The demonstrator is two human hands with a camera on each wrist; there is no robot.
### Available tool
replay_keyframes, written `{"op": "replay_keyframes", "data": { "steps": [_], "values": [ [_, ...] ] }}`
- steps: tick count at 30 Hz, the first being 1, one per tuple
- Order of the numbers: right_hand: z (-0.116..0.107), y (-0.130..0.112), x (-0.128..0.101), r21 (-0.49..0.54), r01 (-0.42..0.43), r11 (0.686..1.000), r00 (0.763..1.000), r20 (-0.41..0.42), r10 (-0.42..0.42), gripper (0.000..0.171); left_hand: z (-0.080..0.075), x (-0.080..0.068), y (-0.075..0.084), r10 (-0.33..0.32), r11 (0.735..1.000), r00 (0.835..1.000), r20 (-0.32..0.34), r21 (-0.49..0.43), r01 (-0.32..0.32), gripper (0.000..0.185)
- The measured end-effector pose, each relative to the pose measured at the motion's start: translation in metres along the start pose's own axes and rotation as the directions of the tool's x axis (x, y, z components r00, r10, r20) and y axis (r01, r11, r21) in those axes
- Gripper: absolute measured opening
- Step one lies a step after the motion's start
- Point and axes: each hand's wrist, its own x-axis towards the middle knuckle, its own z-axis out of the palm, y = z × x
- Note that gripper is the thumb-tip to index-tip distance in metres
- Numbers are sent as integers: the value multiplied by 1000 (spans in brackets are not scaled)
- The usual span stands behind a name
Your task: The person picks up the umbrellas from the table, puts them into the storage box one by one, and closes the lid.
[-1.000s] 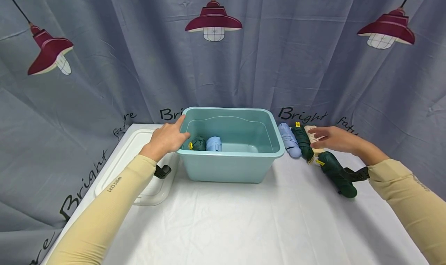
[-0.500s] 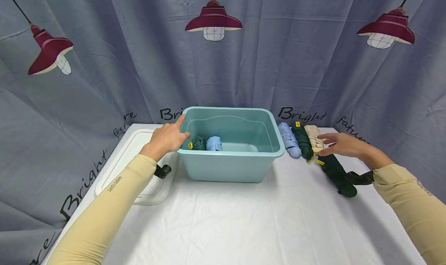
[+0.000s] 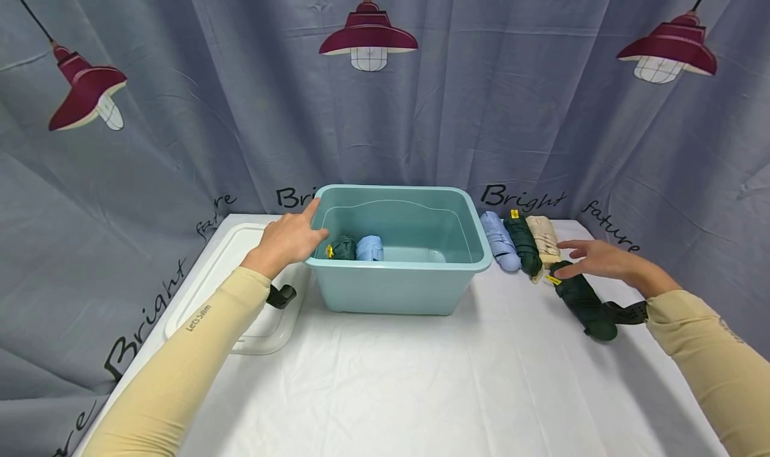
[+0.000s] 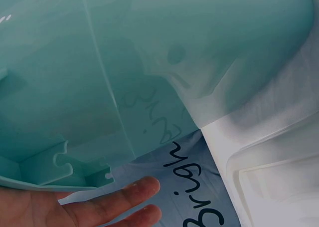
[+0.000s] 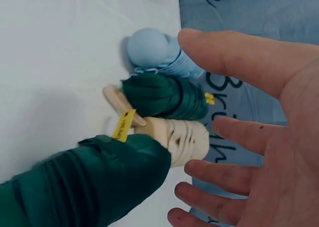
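1. the teal bin (image 3: 403, 286) is sitting mid-table, the left hand (image 3: 289, 238) resting flat-fingered against its left rim.
2. the dark green umbrella (image 3: 582, 300) is lying right of the bin.
3. the right hand (image 3: 595, 258) is hovering just above it, fingers spread, gripping nothing.

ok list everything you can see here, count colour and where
bin: 1, teal, middle of the table
folded umbrellas in bin: 2, dark green and light blue, at its left end
folded umbrellas on table: 4, light blue, dark green, beige side by side right of bin; another dark green nearer, under the right hand
lid: 1, clear white, left of bin
tablecloth: 1, white
curtain: 1, grey, red lamp prints, behind
left hand: on bin's left rim
right hand: open, over the nearer green umbrella
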Motion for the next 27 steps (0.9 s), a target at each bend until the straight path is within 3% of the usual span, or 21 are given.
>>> {"op": "replay_keyframes", "data": {
  "steps": [12,27],
  "values": [
    [12,19,10,55,-45,998,998,51,42,111,1,1,-1,6,1000,1000,-12,6,-5,78],
    [27,34,20,135,-91,987,991,107,77,109,2,1,-1,-4,1000,1000,-4,-5,4,78]
  ]
}}
